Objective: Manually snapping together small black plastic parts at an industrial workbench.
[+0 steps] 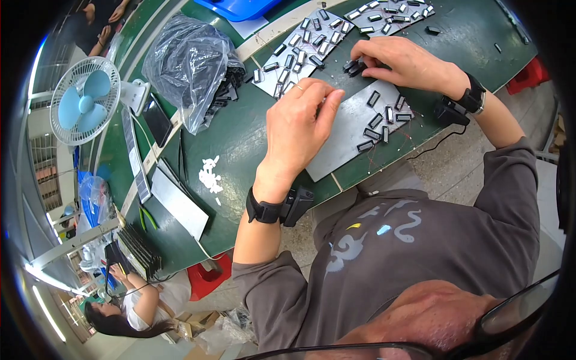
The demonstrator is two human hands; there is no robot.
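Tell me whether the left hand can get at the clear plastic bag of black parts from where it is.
Probably yes. The left hand hovers over the grey plate, and only bare green table lies between it and the plastic bag to its left; nothing blocks that sideways reach.

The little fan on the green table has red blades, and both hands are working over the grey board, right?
Not quite. The head view shows the fan has light blue blades, not red. The left hand and right hand are over the grey board on the green table.

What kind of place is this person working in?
Probably a small-parts assembly workshop: a green bench holds grey plates lined with small black parts, beside a bag of more. Both hands work at the plates, and a co-worker sits nearby.
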